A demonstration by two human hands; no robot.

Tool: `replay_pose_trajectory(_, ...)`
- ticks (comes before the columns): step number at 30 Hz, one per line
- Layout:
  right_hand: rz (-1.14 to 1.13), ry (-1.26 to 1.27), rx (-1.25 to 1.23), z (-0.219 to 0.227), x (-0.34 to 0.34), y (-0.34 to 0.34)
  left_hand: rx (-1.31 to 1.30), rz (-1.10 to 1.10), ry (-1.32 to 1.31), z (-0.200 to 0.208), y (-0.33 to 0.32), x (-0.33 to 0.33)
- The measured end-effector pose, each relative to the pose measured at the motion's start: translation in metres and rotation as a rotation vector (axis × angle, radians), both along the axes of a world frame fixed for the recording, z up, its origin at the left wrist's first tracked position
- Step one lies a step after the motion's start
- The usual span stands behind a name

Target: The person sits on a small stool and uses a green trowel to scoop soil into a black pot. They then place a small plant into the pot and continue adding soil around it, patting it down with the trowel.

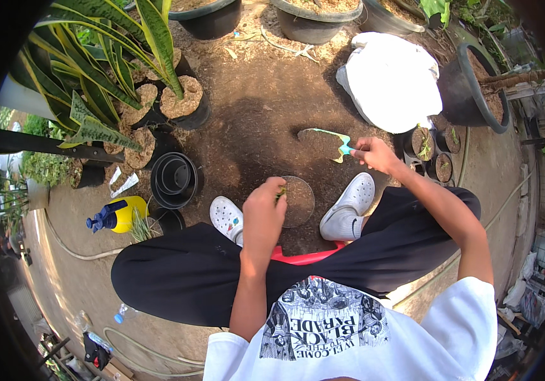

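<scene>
Between my shoes stands a round pot with dark soil in it. My left hand is closed over the pot's left side, its fingertips pinched on a small green seedling; most of the plant is hidden by the fingers. My right hand grips the turquoise handle of a garden trowel. Its blade points left, beyond the pot, above or against the brown soil; I cannot tell whether it touches.
A white sack lies at the far right, near small potted seedlings. Variegated snake plants in black pots stand at the left. Stacked empty black pots and a yellow spray bottle are nearer. Large tubs line the back.
</scene>
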State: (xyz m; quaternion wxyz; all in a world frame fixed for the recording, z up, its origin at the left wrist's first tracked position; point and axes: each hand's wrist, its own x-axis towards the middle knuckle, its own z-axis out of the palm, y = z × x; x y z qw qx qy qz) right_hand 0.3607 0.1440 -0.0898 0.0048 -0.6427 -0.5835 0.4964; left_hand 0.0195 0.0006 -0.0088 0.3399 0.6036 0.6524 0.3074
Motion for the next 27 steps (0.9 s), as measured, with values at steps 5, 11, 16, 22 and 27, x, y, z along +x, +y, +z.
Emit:
replay_pose_trajectory(5,-0.047,0.164,-0.149,0.027,0.009,0.008,0.093,-0.128,0.188,-0.003,-0.017,0.032)
replay_pose_trajectory(11,0.053,0.164,-0.13,0.059,0.004,0.013,0.095,-0.068,0.223,-0.005,-0.037,0.053)
replay_pose_trajectory(16,0.228,0.226,-0.078,0.079,-0.018,0.008,0.125,-0.075,0.223,-0.014,-0.042,0.053)
replay_pose_trajectory(22,0.57,0.065,0.272,0.093,-0.05,-0.013,0.096,-0.063,0.212,-0.013,-0.047,0.05)
replay_pose_trajectory(27,0.542,0.054,0.272,0.097,-0.053,-0.01,0.121,-0.056,0.193,-0.013,-0.047,0.049)
